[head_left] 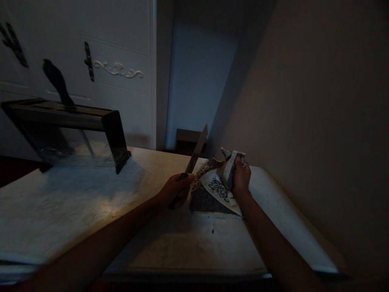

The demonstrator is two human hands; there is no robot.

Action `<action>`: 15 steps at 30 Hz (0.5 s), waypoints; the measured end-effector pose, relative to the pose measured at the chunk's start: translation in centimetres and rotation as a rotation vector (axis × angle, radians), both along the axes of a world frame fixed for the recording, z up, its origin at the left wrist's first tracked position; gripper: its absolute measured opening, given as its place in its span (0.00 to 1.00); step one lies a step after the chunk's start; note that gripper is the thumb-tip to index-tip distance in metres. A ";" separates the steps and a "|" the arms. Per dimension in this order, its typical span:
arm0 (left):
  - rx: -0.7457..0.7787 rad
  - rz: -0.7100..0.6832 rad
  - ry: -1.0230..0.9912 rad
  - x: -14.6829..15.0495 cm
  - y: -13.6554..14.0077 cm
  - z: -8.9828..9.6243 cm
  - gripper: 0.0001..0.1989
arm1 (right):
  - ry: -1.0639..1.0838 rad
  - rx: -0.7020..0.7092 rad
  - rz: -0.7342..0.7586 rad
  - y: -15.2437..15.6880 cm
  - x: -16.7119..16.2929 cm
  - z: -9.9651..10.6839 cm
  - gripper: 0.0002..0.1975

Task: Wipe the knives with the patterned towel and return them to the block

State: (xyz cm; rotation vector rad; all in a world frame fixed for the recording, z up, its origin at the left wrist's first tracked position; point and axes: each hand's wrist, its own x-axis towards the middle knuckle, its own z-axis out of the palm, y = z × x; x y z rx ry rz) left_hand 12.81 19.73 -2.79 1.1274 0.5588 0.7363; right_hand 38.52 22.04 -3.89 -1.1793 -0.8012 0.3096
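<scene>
My left hand (178, 188) is closed around the dark handle of a knife (197, 148), its long blade pointing up and away from me. To its right, my right hand (242, 176) grips a bunched part of a patterned cloth (217, 186) in grey, white and brown. The lower part of the cloth rests on the light table (170, 239), one flap folded over. The knife hand is close to the cloth's left edge; whether they touch, I cannot tell. Dim light hides my fingertips partly.
On the table's left stands a knife block (113, 125) with clear sides, one black-handled knife (59, 83) upright in it. A small dark speck (213, 231) lies near the front. White cabinet doors (121, 36) rise behind, and a wall (310, 121) borders the right.
</scene>
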 end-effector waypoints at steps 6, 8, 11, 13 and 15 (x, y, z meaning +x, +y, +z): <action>-0.353 -0.177 -0.252 -0.7 0.9 0.0 0.17 | -0.254 0.035 -0.013 -2.4 -3.6 1.4 0.19; -0.409 -0.213 -0.297 -0.9 1.1 0.0 0.16 | -0.351 0.027 0.011 -3.0 -4.6 1.3 0.17; -0.461 -0.282 -0.311 -1.0 1.2 -0.1 0.18 | -0.512 0.009 0.122 -3.6 -5.7 1.0 0.15; -0.492 -0.328 -0.310 -1.1 1.2 -0.1 0.16 | -0.646 0.012 0.214 -4.0 -6.4 0.8 0.16; -0.518 -0.399 -0.271 -1.1 1.2 -0.2 0.16 | -0.807 0.039 0.290 -4.3 -6.9 0.7 0.18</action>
